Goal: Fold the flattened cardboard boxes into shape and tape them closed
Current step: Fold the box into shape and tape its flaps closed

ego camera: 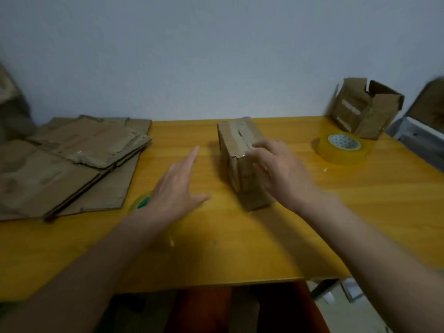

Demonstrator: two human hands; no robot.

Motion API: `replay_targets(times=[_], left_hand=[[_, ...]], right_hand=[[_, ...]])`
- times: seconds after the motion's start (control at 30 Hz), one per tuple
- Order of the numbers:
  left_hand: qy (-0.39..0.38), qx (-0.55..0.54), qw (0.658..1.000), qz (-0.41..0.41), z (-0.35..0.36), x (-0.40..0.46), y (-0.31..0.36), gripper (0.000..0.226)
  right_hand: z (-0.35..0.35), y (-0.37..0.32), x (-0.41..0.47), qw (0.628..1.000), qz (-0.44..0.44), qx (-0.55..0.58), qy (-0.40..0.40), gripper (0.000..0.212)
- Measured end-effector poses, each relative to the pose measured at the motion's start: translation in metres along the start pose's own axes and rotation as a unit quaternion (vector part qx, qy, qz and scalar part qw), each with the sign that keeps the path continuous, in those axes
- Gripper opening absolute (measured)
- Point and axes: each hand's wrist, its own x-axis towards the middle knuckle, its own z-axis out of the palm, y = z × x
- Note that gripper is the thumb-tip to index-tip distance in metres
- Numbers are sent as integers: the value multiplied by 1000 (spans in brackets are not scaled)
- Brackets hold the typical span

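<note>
A small folded cardboard box [236,150] with tape over its top seam stands in the middle of the yellow table [240,248]. My right hand [281,171] lies against the box's right side, fingers curled over its near top edge. Blur hides how firmly it holds. My left hand [179,186] hovers flat to the left of the box, fingers straight, not touching it. A roll of yellowish tape [342,147] lies flat to the right of the box. Several flattened cardboard boxes [72,162] are stacked at the table's left.
A half-folded open cardboard box [365,106] stands at the back right corner. A smaller tape roll with a green core [141,203] peeks out beside my left wrist. A grey wall runs behind the table. A chair or frame [422,131] is at the far right.
</note>
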Motion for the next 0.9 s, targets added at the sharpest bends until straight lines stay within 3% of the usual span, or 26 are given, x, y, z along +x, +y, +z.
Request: replay_targets(times=[0.07,0.17,0.27,0.37,0.43,0.53,0.6,0.7,0.8,0.9], left_hand=[[-27,24,997,-69,-16,-21,-31,127],[-122,69,978,-152,-27,-44,-64,145],[-188,67,964,-175,-22,-52,-75,150],[-153,47,975,-156,-19,-51,-79,138],[-143,2,982,-122,-20,-51,-81,134],[-151,-156,974,-58,-23,-53,-71,132],[-148,-212,966,-32,-22,-54,-60,130],[-145,-250,957,-4,-20,-50,-47,129],[-129,-281,951,3,-17,-44,-39,124],[-113,-303,946,-4,-9,-40,-30,118]], right_hand=[[10,-20,-5,998,-51,20,6,15],[44,-54,-8,990,-63,58,-114,27],[78,-81,-6,953,12,116,-280,57],[93,-93,0,916,70,168,-357,73],[93,-95,5,900,122,244,-339,67],[76,-89,15,816,232,462,-258,61],[59,-82,20,765,252,544,-234,60],[38,-73,19,735,240,595,-221,47],[24,-63,15,739,240,602,-186,31],[17,-53,11,802,220,534,-151,12]])
